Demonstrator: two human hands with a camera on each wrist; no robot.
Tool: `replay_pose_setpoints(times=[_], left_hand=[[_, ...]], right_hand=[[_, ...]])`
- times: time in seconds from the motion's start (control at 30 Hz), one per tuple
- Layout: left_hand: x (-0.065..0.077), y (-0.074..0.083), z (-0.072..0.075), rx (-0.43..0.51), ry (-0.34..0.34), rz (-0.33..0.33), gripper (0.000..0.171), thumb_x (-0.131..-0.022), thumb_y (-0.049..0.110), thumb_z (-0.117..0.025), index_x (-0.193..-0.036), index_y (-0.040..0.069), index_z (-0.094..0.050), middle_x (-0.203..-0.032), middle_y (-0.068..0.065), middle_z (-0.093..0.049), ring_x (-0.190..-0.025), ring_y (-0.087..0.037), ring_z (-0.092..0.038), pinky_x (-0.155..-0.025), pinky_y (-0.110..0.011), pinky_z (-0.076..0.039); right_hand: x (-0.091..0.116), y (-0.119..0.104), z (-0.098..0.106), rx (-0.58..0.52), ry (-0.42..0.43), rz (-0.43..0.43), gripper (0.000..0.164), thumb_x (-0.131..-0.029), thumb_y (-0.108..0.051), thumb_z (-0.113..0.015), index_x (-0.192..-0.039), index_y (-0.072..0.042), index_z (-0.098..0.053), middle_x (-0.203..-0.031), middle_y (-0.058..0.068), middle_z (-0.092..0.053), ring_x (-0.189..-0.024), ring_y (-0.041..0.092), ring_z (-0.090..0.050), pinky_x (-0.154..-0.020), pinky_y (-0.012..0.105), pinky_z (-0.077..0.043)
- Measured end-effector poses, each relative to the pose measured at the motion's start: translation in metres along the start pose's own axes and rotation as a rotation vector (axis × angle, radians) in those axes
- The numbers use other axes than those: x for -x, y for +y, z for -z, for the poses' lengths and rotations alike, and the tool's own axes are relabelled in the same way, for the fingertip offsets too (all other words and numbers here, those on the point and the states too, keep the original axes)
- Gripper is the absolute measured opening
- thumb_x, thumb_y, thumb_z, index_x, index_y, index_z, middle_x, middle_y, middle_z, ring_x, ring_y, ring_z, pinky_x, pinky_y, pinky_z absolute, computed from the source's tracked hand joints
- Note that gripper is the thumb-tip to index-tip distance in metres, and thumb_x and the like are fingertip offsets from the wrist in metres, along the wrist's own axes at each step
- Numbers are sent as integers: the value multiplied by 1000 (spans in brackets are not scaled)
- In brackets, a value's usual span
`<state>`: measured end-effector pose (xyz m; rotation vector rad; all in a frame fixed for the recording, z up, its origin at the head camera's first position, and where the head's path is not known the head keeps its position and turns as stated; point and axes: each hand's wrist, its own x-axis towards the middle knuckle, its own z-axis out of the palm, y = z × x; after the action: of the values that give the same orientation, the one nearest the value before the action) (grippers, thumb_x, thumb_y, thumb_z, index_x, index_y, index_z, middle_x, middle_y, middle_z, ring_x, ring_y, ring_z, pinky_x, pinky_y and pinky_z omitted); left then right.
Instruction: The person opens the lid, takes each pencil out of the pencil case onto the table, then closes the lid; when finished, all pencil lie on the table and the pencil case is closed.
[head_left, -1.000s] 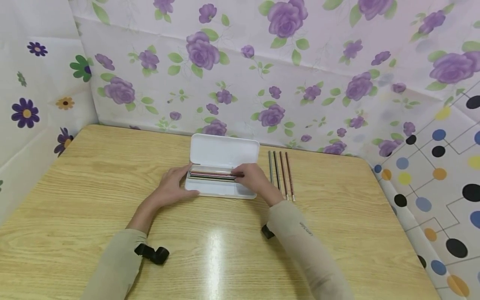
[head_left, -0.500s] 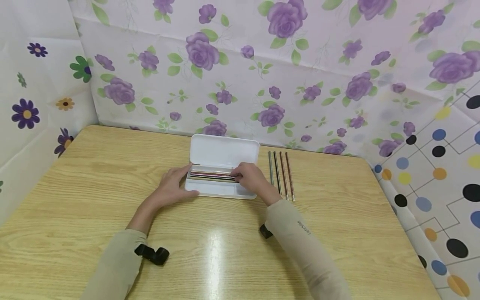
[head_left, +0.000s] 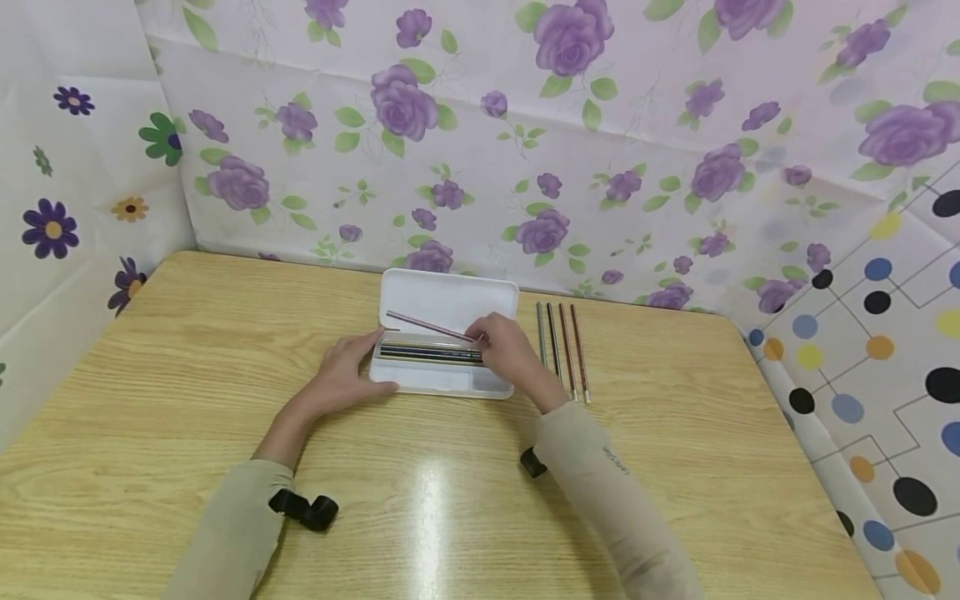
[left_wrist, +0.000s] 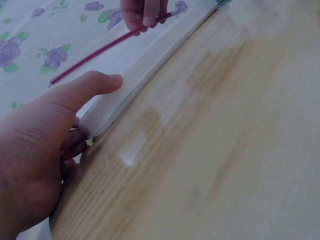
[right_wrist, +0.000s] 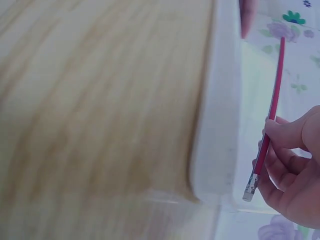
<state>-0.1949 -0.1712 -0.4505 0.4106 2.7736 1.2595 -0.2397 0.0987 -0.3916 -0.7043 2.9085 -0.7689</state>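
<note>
A white pencil case (head_left: 441,382) lies on the table with its lid (head_left: 448,287) raised at the back. My left hand (head_left: 343,377) holds the case's left end; the thumb lies along the front side, and the other fingers are partly hidden in the left wrist view. Above the case, my right hand (head_left: 506,346) pinches a red pencil (right_wrist: 275,95) between thumb and fingers. Its metal ferrule and eraser end stick out below the fingers in the right wrist view, and its other end points left and slightly up. Several dark pencils (head_left: 427,353) lie side by side inside the case.
Several pencils stand out on the table right of the case, side by side: a grey-green one (head_left: 541,333), a black one (head_left: 553,337) and two reddish-brown ones (head_left: 580,354). The wooden table (head_left: 420,500) meets a flowered wall covering (head_left: 480,183) at the back.
The red pencil has come up out of the row in the case in my right hand and now slants above it. My left hand stays at the case's left end.
</note>
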Motion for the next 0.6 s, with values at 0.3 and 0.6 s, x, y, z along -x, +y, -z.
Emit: replay_pose_setpoints(times=[0.3, 0.6], left_hand=[[1, 0, 0, -7, -1, -3, 97, -78, 41, -78, -152, 5, -27, -150, -20, -35, -135, -43, -24, -105, -60, -17], [0, 0, 0, 3, -7, 7, 98, -78, 39, -79, -153, 6, -26, -151, -20, -34, -135, -42, -22, -106, -60, -16]], right_hand=[[6, 7, 13, -126, 59, -37, 12, -93, -1, -61, -103, 2, -67, -94, 11, -67, -87, 23, -61, -75, 35, -50], [20, 19, 23, -212, 82, -98, 13, -91, -5, -64, -103, 1, -66, -94, 10, -66, -89, 23, -62, -75, 34, -51]])
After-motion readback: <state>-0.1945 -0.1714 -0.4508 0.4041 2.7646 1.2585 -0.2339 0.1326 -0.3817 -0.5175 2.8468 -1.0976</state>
